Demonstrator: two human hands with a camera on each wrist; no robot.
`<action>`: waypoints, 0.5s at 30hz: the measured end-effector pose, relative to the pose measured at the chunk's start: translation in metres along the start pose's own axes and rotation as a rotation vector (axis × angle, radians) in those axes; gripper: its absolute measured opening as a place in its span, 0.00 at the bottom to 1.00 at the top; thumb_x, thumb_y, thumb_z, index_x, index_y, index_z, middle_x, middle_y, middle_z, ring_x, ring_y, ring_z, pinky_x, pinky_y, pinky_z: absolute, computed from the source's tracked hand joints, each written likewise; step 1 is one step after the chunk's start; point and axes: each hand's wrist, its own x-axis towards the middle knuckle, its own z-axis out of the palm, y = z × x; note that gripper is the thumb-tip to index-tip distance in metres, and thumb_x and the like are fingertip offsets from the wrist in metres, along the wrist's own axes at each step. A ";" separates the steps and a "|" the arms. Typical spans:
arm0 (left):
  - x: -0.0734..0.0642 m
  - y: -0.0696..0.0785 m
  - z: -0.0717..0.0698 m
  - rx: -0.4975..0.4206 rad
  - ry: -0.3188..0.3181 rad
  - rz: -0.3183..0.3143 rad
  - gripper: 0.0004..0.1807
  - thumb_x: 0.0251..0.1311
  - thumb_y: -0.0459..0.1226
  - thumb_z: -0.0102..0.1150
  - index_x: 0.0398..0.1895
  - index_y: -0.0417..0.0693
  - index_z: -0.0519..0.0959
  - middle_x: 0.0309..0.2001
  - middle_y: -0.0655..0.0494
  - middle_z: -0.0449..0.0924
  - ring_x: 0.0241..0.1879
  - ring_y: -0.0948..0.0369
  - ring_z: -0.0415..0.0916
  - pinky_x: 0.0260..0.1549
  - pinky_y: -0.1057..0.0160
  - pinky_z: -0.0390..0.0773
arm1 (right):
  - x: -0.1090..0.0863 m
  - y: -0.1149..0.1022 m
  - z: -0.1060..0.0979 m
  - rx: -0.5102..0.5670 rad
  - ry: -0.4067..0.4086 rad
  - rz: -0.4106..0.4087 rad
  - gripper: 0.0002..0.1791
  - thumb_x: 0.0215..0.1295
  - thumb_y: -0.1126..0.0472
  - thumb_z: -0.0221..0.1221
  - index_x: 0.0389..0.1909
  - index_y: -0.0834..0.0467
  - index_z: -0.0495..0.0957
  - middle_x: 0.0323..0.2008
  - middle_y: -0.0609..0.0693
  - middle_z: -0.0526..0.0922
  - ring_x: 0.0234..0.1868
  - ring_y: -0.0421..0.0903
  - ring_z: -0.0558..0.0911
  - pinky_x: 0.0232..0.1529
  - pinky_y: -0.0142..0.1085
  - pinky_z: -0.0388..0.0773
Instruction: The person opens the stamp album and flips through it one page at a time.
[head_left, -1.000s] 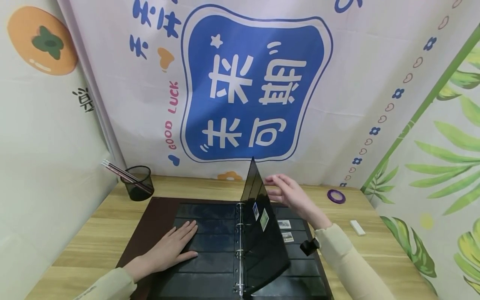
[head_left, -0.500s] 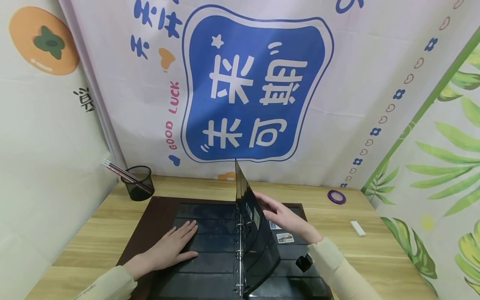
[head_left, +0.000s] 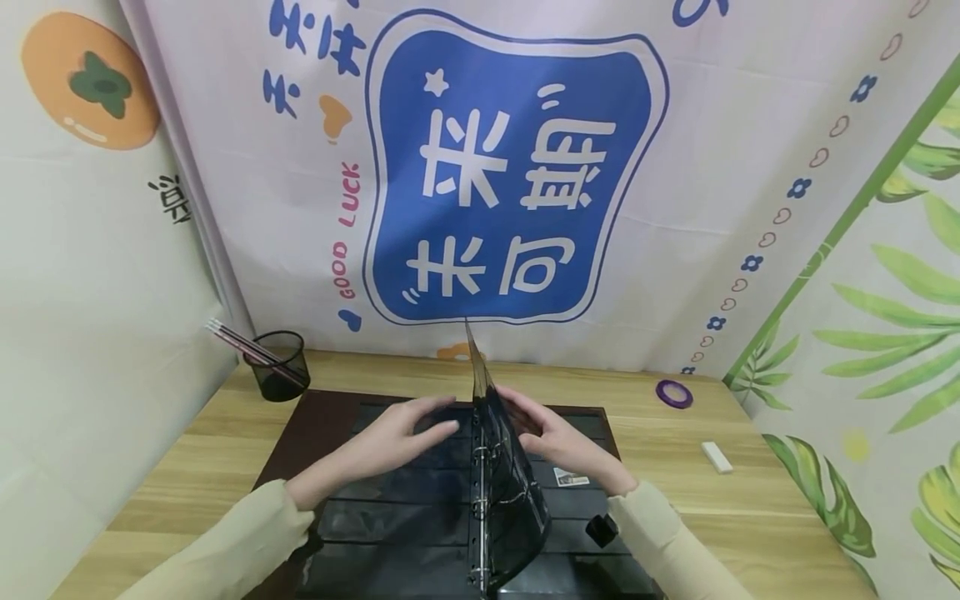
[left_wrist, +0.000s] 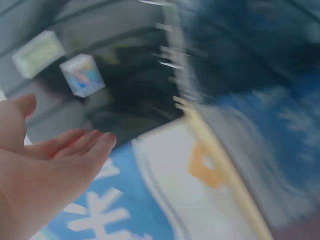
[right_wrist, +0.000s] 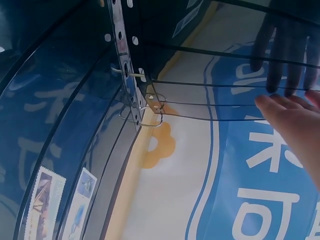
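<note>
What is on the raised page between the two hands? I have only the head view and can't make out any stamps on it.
Observer: The left wrist view shows two stamps on the raised page, one greenish and one with blue in it.

Operator: And on the lower page under the right hand? I see one stamp.

Observer: The right wrist view shows a second stamp beside it, in the next row.

Operator: Does anything show in the raised page near that hand?

Observer: Dark finger-like shapes, in the right wrist view. Whether they are a reflection or the other hand, I cannot tell.
</note>
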 end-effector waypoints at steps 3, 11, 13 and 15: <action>0.012 0.023 -0.001 -0.086 0.029 -0.018 0.32 0.74 0.53 0.48 0.72 0.42 0.66 0.69 0.43 0.71 0.67 0.48 0.72 0.63 0.48 0.75 | 0.002 -0.002 0.002 -0.006 -0.009 0.010 0.48 0.70 0.35 0.49 0.80 0.52 0.41 0.81 0.57 0.41 0.80 0.62 0.43 0.76 0.29 0.54; 0.028 0.050 -0.002 -0.185 0.101 -0.167 0.36 0.72 0.58 0.47 0.73 0.44 0.66 0.68 0.46 0.73 0.65 0.50 0.74 0.65 0.47 0.72 | 0.007 -0.009 0.009 -0.080 0.024 0.066 0.48 0.68 0.35 0.53 0.80 0.46 0.41 0.81 0.47 0.42 0.82 0.52 0.45 0.79 0.46 0.48; 0.030 0.052 -0.001 -0.186 0.108 -0.175 0.36 0.72 0.58 0.47 0.72 0.43 0.66 0.66 0.46 0.75 0.64 0.51 0.76 0.64 0.47 0.73 | 0.007 -0.011 0.010 -0.108 0.035 0.073 0.49 0.67 0.35 0.54 0.80 0.46 0.41 0.81 0.48 0.41 0.82 0.51 0.45 0.79 0.49 0.48; 0.032 0.053 -0.001 -0.177 0.113 -0.171 0.35 0.72 0.56 0.48 0.71 0.42 0.67 0.66 0.45 0.76 0.64 0.50 0.76 0.63 0.47 0.74 | 0.008 -0.012 0.012 -0.134 0.042 0.076 0.50 0.66 0.35 0.55 0.80 0.46 0.40 0.81 0.47 0.41 0.82 0.51 0.45 0.79 0.50 0.48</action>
